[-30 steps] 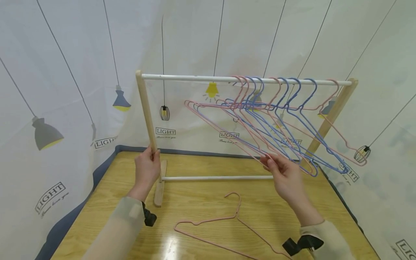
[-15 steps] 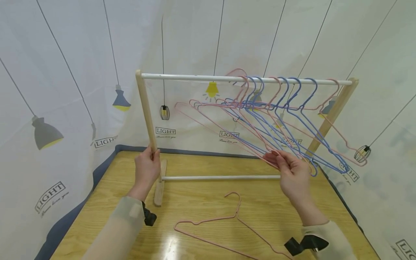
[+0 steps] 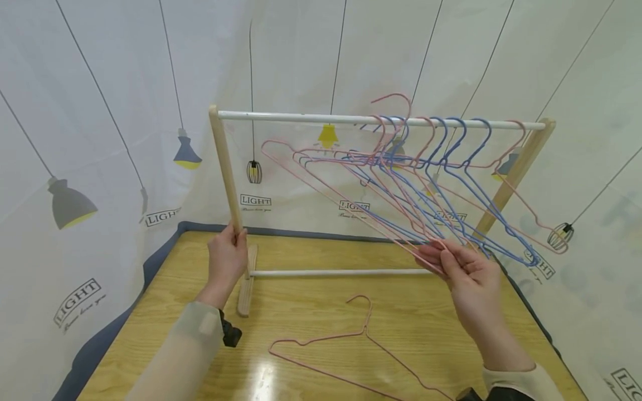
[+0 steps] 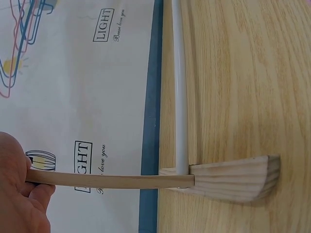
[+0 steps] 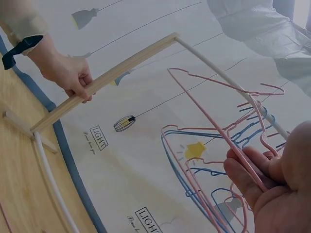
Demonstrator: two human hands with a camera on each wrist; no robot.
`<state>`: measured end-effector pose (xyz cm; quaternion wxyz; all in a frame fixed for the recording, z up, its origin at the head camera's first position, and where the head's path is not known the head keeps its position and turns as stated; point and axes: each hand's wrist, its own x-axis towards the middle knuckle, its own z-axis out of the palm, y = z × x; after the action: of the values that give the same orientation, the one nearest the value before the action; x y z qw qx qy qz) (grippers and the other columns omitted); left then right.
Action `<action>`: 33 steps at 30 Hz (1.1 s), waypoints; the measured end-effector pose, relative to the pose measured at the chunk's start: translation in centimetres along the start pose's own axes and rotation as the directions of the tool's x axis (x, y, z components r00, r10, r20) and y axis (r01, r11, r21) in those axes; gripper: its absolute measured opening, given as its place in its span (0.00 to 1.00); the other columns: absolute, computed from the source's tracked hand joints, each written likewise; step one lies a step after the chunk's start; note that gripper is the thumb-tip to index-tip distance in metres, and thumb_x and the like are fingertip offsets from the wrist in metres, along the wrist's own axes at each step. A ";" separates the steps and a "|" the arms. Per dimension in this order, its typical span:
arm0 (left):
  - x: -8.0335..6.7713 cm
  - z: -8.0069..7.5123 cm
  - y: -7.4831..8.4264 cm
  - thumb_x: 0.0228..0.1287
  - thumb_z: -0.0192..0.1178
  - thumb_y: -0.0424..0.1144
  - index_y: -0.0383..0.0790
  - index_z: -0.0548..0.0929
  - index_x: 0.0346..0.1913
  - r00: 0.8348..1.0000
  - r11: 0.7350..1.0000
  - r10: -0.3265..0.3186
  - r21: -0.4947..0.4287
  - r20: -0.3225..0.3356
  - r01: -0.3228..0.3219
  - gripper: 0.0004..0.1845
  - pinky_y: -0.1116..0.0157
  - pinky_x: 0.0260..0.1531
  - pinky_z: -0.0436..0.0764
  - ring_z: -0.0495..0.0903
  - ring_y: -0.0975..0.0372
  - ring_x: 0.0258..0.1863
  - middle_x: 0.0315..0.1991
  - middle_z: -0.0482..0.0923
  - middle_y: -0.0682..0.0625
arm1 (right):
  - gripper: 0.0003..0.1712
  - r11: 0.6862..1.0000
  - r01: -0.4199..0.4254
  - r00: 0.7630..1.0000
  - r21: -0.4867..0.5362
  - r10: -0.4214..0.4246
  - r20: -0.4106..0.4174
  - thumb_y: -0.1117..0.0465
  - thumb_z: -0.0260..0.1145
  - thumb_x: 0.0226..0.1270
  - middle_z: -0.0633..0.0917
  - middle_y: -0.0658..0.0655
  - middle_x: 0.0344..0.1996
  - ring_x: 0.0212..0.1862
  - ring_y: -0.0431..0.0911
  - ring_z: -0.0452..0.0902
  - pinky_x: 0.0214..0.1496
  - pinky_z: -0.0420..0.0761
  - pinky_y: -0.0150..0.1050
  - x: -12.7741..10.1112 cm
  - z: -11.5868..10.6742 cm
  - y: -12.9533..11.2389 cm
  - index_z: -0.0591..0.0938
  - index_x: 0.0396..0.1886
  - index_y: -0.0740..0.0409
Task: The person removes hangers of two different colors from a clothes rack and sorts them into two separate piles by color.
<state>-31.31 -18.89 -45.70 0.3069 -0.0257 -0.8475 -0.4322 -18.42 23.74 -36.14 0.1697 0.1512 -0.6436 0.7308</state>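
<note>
Nearest the viewer, a pink wire hanger (image 3: 351, 348) lies flat on the wooden table (image 3: 150, 334), in front of the small clothes rack. Beyond it, the person's left hand (image 3: 227, 262) curls round the rack's left wooden post (image 3: 227, 170) low down, just above its wooden foot (image 3: 247, 281).

To the right of that post, the right hand (image 3: 463, 273) pinches the lower wire of a second pink hanger (image 3: 351, 189) between thumb and fingertips. This hanger is tilted, and its hook (image 3: 393, 103) sits above the white top rail (image 3: 351, 118), free of it. Behind and to its right, a crowded row of pink and blue hangers (image 3: 451, 184) hangs on the rail.

The held hanger looks light and thin, probably springy rather than rigid, with a smooth coating that could slip or swivel in a fingertip pinch. Holding it at the bottom wire leaves the hook far from the fingers and liable to wobble; a hold nearer the neck would likely give better control. Its wires may also snag on its neighbours.
</note>
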 end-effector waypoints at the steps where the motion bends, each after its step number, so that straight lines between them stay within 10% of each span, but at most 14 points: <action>1: 0.0 0.0 0.0 0.79 0.61 0.31 0.30 0.82 0.39 1.000 1.000 0.003 -0.002 -0.001 -0.003 0.07 0.61 0.17 0.72 0.73 0.54 0.19 0.23 0.80 0.42 | 0.20 1.000 -0.017 1.000 0.010 0.017 0.023 0.70 0.55 0.84 0.90 0.66 0.47 0.51 0.53 0.89 0.55 0.82 0.47 -0.4 -0.3 0.0 0.73 0.63 0.86; 16: 0.0 0.2 0.1 0.79 0.60 0.30 0.31 0.82 0.40 1.000 1.000 -0.020 0.010 0.008 0.020 0.06 0.63 0.17 0.71 0.74 0.54 0.20 0.26 0.82 0.41 | 0.19 0.929 -0.352 0.899 0.114 0.301 0.319 0.72 0.48 0.87 0.89 0.65 0.51 0.55 0.54 0.87 0.57 0.82 0.47 -7.4 -6.1 3.7 0.84 0.61 0.64; 27: -0.1 0.2 -0.1 0.78 0.61 0.30 0.30 0.83 0.41 1.000 1.000 -0.016 0.013 0.002 0.016 0.06 0.62 0.18 0.71 0.74 0.54 0.20 0.24 0.81 0.41 | 0.16 0.665 -0.723 0.669 0.187 0.606 0.430 0.72 0.53 0.84 0.89 0.66 0.49 0.54 0.55 0.88 0.59 0.81 0.49 -12.1 -9.0 8.5 0.82 0.60 0.74; 33: -0.1 0.0 0.1 0.79 0.60 0.31 0.31 0.82 0.42 1.000 1.000 -0.022 0.010 0.008 0.022 0.06 0.62 0.17 0.70 0.73 0.54 0.19 0.24 0.80 0.42 | 0.17 0.635 -0.751 0.633 0.182 0.611 0.475 0.71 0.58 0.82 0.88 0.68 0.49 0.52 0.55 0.88 0.56 0.83 0.45 -14.2 -10.3 10.9 0.79 0.60 0.82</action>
<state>-31.25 -18.82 -45.71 0.2987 -0.0165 -0.8512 -0.4312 -10.58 31.99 -53.39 -0.2803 0.0547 -0.5241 0.8023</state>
